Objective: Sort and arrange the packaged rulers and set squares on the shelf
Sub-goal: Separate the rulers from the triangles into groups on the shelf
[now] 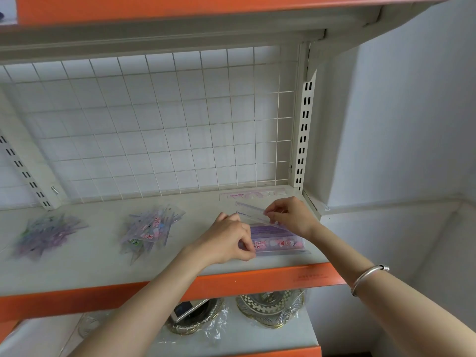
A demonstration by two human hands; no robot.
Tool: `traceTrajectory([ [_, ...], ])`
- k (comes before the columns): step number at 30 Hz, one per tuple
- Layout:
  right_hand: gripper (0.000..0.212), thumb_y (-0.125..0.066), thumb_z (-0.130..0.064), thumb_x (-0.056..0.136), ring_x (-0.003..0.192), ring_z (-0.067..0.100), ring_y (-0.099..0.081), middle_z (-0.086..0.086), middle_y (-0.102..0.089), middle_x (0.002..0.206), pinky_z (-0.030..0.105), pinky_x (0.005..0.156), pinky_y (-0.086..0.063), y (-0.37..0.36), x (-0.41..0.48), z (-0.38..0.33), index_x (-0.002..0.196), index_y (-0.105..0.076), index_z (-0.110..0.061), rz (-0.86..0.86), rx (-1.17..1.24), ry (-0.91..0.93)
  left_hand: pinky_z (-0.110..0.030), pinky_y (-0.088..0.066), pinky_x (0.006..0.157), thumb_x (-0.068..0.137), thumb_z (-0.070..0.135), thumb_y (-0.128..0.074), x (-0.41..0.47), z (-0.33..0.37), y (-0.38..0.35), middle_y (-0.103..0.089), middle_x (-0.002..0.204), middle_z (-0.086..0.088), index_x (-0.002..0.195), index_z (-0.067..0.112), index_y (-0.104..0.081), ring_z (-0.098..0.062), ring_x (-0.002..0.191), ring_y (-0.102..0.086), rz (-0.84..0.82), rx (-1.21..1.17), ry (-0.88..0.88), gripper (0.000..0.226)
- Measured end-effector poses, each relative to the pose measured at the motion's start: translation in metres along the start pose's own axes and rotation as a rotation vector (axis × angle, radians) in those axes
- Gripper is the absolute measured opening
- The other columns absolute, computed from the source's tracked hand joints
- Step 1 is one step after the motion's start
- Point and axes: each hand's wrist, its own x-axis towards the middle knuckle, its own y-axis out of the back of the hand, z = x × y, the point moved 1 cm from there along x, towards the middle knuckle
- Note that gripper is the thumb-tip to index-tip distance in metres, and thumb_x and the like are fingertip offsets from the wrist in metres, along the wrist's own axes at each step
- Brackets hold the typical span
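Item: transparent packaged ruler (251,213), pinched at one end by the right hand (288,217) over the purple-and-pink stack of packaged rulers (278,240), apparently for squaring on top. Left hand (229,240) pinches the stack's near corner, steadying it. Jumbled heap of clear packets (149,228): left of both hands, unsorted.

The ruler (253,213) pinched in the right hand (288,217) is clear, glossy plastic, and the ruler pack (278,240) pinched by the left hand (229,240) has a shiny transparent plastic sleeve over pink and purple print. The heap of packets (150,229) left of the left hand shows the same thin, glinting film. The shelf (103,264) beneath both hands looks like smooth, matt cream-painted metal, the wire grid (154,119) beyond them white-coated metal, and the bangle (368,278) on the right wrist polished silvery metal
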Motion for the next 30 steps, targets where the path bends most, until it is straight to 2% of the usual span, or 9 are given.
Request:
traceTrajectory([
  [7,0.016,-0.061,-0.005,0.086,0.054,0.015,-0.058,0.001,-0.066,0.064,0.036,0.066,-0.052,0.007,0.005,-0.002,0.079,-0.070,-0.017,-0.005,0.019,0.014,-0.029,-0.030,0.091,0.089,0.031,-0.062,0.005,-0.008,-0.004,-0.059,0.088,0.010,0.085,0.024,-0.073,-0.007,0.090,-0.048,0.075,-0.039,0.038,0.014],
  [12,0.013,-0.060,-0.005,0.086,0.055,0.015,-0.058,0.000,-0.065,0.065,0.032,0.066,-0.051,0.012,0.007,-0.007,0.085,-0.071,-0.012,0.011,0.016,0.033,-0.037,-0.048,0.084,0.092,0.027,-0.059,0.008,-0.015,0.000,-0.068,0.082,0.010,0.086,0.022,-0.068,-0.017,0.080,-0.063,0.091,-0.249,0.147,0.011],
  [15,0.013,-0.061,-0.005,0.087,0.061,0.015,-0.060,0.001,-0.066,0.067,0.029,0.067,-0.052,0.011,0.007,-0.008,0.085,-0.071,-0.012,0.019,0.009,0.052,-0.038,-0.050,0.076,0.093,0.026,-0.058,0.010,-0.023,0.002,-0.069,0.074,0.013,0.084,0.023,-0.065,-0.029,0.078,-0.064,0.120,-0.370,0.229,0.012],
  [17,0.013,-0.061,-0.004,0.087,0.062,0.011,-0.059,0.000,-0.065,0.068,0.021,0.062,-0.050,0.011,0.008,-0.008,0.085,-0.071,-0.012,0.098,0.012,0.076,-0.036,-0.050,0.070,0.093,0.022,-0.059,0.011,-0.028,0.003,-0.069,0.068,0.015,0.082,0.021,-0.066,-0.030,0.075,-0.064,0.162,-0.421,0.267,0.013],
  [19,0.014,-0.060,-0.004,0.087,0.062,0.009,-0.059,-0.002,-0.065,0.071,0.019,0.061,-0.050,0.012,0.009,-0.008,0.083,-0.070,-0.014,0.222,0.011,0.093,-0.032,-0.049,0.069,0.092,0.017,-0.060,0.013,-0.034,0.004,-0.069,0.072,0.013,0.084,0.015,-0.068,-0.028,0.076,-0.064,0.213,-0.454,0.298,0.012],
  [21,0.016,-0.059,-0.004,0.088,0.064,0.011,-0.060,0.000,-0.066,0.075,0.019,0.063,-0.050,0.014,0.012,-0.007,0.083,-0.070,-0.015,0.321,0.053,0.080,-0.020,-0.046,0.069,0.092,0.013,-0.061,0.015,-0.040,0.006,-0.070,0.081,0.005,0.088,0.009,-0.070,-0.015,0.076,-0.064,0.252,-0.477,0.337,0.010],
  [23,0.014,-0.059,-0.006,0.088,0.066,0.010,-0.058,0.001,-0.067,0.077,0.011,0.059,-0.045,0.016,0.017,-0.006,0.085,-0.070,-0.014,0.374,0.078,0.057,-0.014,-0.044,0.069,0.092,0.012,-0.061,0.017,-0.046,0.009,-0.069,0.084,0.000,0.089,0.007,-0.070,-0.005,0.073,-0.062,0.279,-0.496,0.374,0.010],
  [27,0.014,-0.058,-0.007,0.090,0.065,0.014,-0.059,0.002,-0.065,0.075,0.013,0.059,-0.044,0.019,0.027,-0.006,0.084,-0.068,-0.015,0.434,0.133,0.028,-0.018,-0.050,0.066,0.092,0.006,-0.058,0.021,-0.060,0.016,-0.069,0.080,-0.003,0.075,0.014,-0.063,0.000,0.063,-0.065,0.347,-0.602,0.444,0.019],
  [30,0.012,-0.058,-0.006,0.090,0.057,0.012,-0.062,0.003,-0.065,0.075,0.008,0.053,-0.043,0.021,0.036,-0.005,0.088,-0.068,-0.012,0.446,0.154,0.006,-0.036,-0.054,0.074,0.094,0.008,-0.053,0.027,-0.073,0.020,-0.069,0.079,-0.005,0.074,0.015,-0.059,-0.016,0.061,-0.064,0.422,-0.668,0.542,0.022],
])
